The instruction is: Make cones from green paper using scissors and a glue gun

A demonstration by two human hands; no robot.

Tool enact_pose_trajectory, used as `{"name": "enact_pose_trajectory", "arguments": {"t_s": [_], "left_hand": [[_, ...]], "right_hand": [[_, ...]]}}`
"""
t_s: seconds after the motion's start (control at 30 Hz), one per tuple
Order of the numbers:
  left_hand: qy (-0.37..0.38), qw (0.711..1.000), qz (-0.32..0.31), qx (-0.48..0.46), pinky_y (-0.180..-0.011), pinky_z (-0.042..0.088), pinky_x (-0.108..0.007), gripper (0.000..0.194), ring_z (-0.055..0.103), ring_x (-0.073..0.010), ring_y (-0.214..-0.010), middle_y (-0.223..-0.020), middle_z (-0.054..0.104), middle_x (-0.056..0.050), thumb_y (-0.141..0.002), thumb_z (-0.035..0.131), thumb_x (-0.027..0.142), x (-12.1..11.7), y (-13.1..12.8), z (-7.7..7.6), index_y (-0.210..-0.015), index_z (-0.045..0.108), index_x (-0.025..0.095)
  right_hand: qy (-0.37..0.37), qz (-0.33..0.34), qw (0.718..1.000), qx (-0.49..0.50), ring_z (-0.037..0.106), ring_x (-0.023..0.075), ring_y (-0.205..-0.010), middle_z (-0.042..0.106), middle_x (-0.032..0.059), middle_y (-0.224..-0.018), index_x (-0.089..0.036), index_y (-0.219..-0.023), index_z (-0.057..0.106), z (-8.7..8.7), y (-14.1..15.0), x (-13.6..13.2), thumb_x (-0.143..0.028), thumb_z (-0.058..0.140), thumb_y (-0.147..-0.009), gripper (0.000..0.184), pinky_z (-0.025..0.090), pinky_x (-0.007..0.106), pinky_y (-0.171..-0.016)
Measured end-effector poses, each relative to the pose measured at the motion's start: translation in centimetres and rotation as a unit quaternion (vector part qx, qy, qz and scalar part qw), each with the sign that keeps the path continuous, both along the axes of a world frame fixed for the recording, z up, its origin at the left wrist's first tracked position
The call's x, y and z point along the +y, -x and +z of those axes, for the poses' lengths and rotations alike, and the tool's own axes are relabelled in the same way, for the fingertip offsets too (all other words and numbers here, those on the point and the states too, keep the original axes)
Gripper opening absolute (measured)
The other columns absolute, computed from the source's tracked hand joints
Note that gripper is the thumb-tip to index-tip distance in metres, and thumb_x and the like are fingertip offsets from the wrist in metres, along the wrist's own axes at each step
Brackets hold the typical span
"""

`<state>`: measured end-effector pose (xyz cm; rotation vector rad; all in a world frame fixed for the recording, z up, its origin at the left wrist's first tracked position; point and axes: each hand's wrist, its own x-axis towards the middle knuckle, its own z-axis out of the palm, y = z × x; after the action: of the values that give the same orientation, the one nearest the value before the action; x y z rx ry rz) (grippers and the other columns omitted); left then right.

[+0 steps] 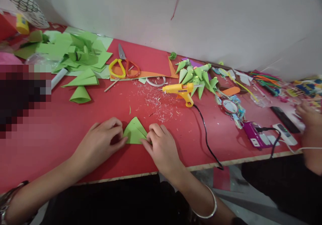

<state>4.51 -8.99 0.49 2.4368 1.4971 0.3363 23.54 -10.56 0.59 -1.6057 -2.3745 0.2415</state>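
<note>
A folded piece of green paper (135, 131), roughly triangular with its tip pointing away from me, lies on the red table between my hands. At its left corner, my left hand (103, 139) has its fingers curled in, thumb and fingertip on the paper. My right hand (162, 148) pinches the right corner, fingers bent over the edge. Up and to the left rest two green paper cones (80, 95) (84, 78). Beyond the paper, thin pale shreds (161, 104) are scattered near a yellow glue gun (179, 90).
Green paper sheets (60, 49) are heaped at the back left, near scissors (122, 62) on red paper (143, 57). Finished-looking green cones (196, 72) cluster at the back. A black cord runs off the front edge. At right are a purple power strip (255, 136) and another person's hand (310, 116).
</note>
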Motion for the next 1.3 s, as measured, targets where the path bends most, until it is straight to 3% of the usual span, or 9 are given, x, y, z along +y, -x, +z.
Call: {"name": "enact_pose_trajectory", "arguments": {"t_s": [0.13,0.23,0.3,0.37,0.47,0.67,0.97,1.3], "left_hand": [[-0.035,0.999,-0.005,0.035,-0.065,0.038,-0.029,0.028,0.051,-0.0151,-0.071,-0.085,0.052,-0.004,-0.081,0.043,0.038,-0.3,0.6,-0.2,-0.065,0.051,0.017],[-0.103,0.993,-0.03,0.046,-0.073,0.04,-0.033,0.024,0.052,-0.0207,-0.087,-0.104,0.052,-0.009,-0.082,0.043,0.037,-0.2,1.1,-0.4,-0.089,0.057,0.018],[-0.129,0.983,-0.117,0.063,-0.079,0.039,-0.035,0.027,0.051,-0.0215,-0.096,-0.119,0.048,-0.007,-0.084,0.041,0.025,0.1,1.3,-0.3,-0.109,0.052,0.025],[-0.109,0.964,-0.227,0.087,-0.082,0.038,-0.033,0.044,0.051,-0.0187,-0.099,-0.126,0.047,-0.001,-0.083,0.038,0.013,0.5,1.2,0.1,-0.12,0.043,0.035],[-0.064,0.947,-0.297,0.105,-0.083,0.038,-0.03,0.054,0.051,-0.0167,-0.101,-0.125,0.049,0.0,-0.08,0.04,0.007,1.1,0.8,0.8,-0.126,0.037,0.036],[-0.048,0.943,-0.305,0.125,-0.08,0.04,-0.03,0.052,0.054,-0.0172,-0.096,-0.114,0.057,-0.001,-0.08,0.043,0.009,1.2,0.3,1.5,-0.124,0.04,0.037],[-0.059,0.94,-0.305,0.14,-0.076,0.04,-0.03,0.056,0.054,-0.0185,-0.094,-0.114,0.056,-0.001,-0.079,0.044,0.008,0.8,0.1,1.4,-0.127,0.036,0.035],[-0.045,0.954,-0.279,0.102,-0.08,0.039,-0.028,0.058,0.054,-0.017,-0.095,-0.117,0.056,-0.001,-0.077,0.04,0.003,0.0,0.8,0.9,-0.126,0.039,0.034]], "right_hand": [[0.0,0.007,1.0,-0.01,0.048,0.0162,-0.073,0.055,0.0029,-0.083,-0.016,-0.065,0.054,0.0,0.1,0.1,-0.027,0.059,-0.077,0.017,0.041,0.03,-0.06],[0.008,0.011,1.0,-0.003,0.048,0.0161,-0.073,0.055,0.0037,-0.083,-0.016,-0.065,0.053,0.1,0.1,0.1,-0.026,0.058,-0.078,0.017,0.041,0.03,-0.061],[0.015,0.011,1.0,0.013,0.048,0.016,-0.073,0.054,0.0042,-0.084,-0.016,-0.065,0.053,0.1,-0.1,0.1,-0.023,0.056,-0.078,0.016,0.04,0.03,-0.061],[0.026,0.016,0.999,0.043,0.047,0.0162,-0.075,0.054,0.0044,-0.085,-0.016,-0.066,0.053,0.1,-0.4,0.0,-0.022,0.055,-0.079,0.014,0.041,0.029,-0.064],[0.041,0.021,0.994,0.101,0.047,0.0171,-0.082,0.054,0.0044,-0.091,-0.017,-0.071,0.053,0.0,-1.1,-0.4,-0.025,0.055,-0.079,0.012,0.041,0.03,-0.071],[0.044,0.007,0.984,0.17,0.047,0.0169,-0.088,0.054,0.0035,-0.099,-0.018,-0.077,0.054,-0.2,-1.8,-1.1,-0.023,0.052,-0.081,0.007,0.041,0.03,-0.078],[0.053,0.024,0.99,0.125,0.048,0.016,-0.086,0.055,0.0043,-0.096,-0.016,-0.074,0.056,0.2,-1.7,-0.5,-0.021,0.051,-0.082,0.01,0.043,0.03,-0.076],[0.063,0.014,0.986,0.153,0.049,0.0152,-0.089,0.054,0.0035,-0.096,-0.017,-0.074,0.054,0.0,-2.0,-0.5,-0.019,0.051,-0.08,0.007,0.043,0.029,-0.079]]}}
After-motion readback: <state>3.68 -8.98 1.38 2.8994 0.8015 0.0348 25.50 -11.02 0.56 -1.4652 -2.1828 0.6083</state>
